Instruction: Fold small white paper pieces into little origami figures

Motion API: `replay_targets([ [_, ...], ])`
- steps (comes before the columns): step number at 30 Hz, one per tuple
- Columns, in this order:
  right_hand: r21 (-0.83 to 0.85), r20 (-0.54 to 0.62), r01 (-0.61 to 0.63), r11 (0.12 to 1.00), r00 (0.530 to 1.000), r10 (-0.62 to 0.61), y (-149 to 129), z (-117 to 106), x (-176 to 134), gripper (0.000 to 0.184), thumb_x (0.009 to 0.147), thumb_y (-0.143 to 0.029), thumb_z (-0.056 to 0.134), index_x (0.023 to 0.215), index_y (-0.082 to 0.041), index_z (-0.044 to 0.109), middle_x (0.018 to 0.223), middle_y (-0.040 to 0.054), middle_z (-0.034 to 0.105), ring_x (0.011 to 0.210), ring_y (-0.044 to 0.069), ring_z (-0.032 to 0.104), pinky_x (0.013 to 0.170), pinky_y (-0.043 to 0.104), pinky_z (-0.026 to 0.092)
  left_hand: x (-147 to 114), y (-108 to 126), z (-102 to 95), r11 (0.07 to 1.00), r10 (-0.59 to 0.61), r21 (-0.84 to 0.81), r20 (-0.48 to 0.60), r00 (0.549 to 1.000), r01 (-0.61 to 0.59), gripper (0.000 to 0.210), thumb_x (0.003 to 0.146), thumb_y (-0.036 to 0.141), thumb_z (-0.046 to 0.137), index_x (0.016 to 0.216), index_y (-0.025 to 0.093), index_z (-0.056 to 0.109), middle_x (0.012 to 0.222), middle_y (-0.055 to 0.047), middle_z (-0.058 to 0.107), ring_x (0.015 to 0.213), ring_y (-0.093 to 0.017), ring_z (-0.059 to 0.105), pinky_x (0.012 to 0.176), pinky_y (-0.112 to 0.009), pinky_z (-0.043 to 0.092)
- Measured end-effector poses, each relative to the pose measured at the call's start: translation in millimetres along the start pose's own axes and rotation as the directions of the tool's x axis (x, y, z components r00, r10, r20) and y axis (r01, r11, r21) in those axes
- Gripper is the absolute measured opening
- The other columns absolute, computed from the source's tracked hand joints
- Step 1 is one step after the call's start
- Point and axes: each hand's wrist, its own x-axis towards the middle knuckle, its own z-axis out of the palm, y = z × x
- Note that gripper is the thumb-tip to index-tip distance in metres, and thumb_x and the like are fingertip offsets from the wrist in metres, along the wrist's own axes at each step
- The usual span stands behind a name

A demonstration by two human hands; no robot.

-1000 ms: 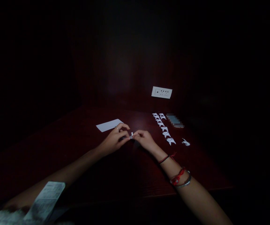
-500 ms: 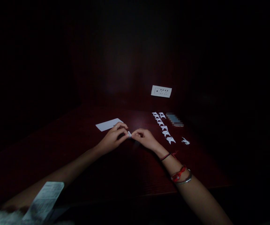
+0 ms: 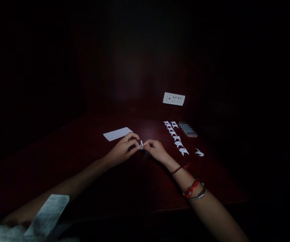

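Observation:
Between my two hands, low over the dark red table (image 3: 125,195), is a small folded piece of white paper (image 3: 141,144). My left hand (image 3: 123,148), with a ring on one finger, is closed in a pinch on its left side. From the right, my right hand (image 3: 156,149) pinches the same paper, its fingers curled together. One narrow strip of the paper stands up between the fingertips; the fingers hide part of the rest. Just beyond my left hand lies a flat white sheet of paper (image 3: 117,133).
Several folded white paper pieces (image 3: 177,141) lie in a row right of my hands. A pixelated flat object (image 3: 187,129) is beside them at the back. Another crumpled-looking paper piece (image 3: 199,153) lies farther right. A socket plate (image 3: 174,98) is on the back wall.
The small paper between my fingertips has turned, and a narrow strip now stands up from it. Both hands have shifted only slightly; the other papers have stayed in place.

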Motion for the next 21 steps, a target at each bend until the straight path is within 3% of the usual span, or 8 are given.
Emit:
replay_targets([
  [4,0.034,-0.007,-0.047,0.998,0.999,0.048,3,0,0,0.012,0.067,-0.02,0.044,0.064,-0.014,0.054,0.058,-0.0024,0.049,0.052,0.007,0.04,0.051,0.018,0.031,0,3,-2.7,1.0,0.011,-0.005,0.036,0.999,-0.01,0.009,0.077,0.02,0.042,0.075,0.016,0.05,0.097,-0.004,0.04,0.091,-0.015,0.041,0.079,-0.029,0.034],
  [10,0.093,0.096,0.075,0.993,0.992,-0.084,1,-6,-2,0.016,0.07,-0.026,0.045,0.071,-0.013,0.055,0.063,-0.0012,0.049,0.054,0.006,0.039,0.051,0.017,0.031,-2,-5,0.3,1.0,-0.019,0.008,-0.026,0.999,0.019,0.01,0.077,0.022,0.043,0.074,0.017,0.051,0.096,-0.004,0.04,0.091,-0.015,0.041,0.078,-0.029,0.035],
  [21,-0.174,0.041,0.217,0.961,0.976,-0.213,-5,-11,-5,0.013,0.075,-0.021,0.041,0.067,-0.015,0.05,0.068,-0.0003,0.047,0.063,0.008,0.041,0.058,0.019,0.032,-3,-12,4.3,0.999,-0.05,0.001,-0.022,0.999,0.05,0.012,0.071,0.026,0.051,0.081,0.019,0.053,0.098,-0.003,0.039,0.094,-0.017,0.04,0.08,-0.03,0.035],
])
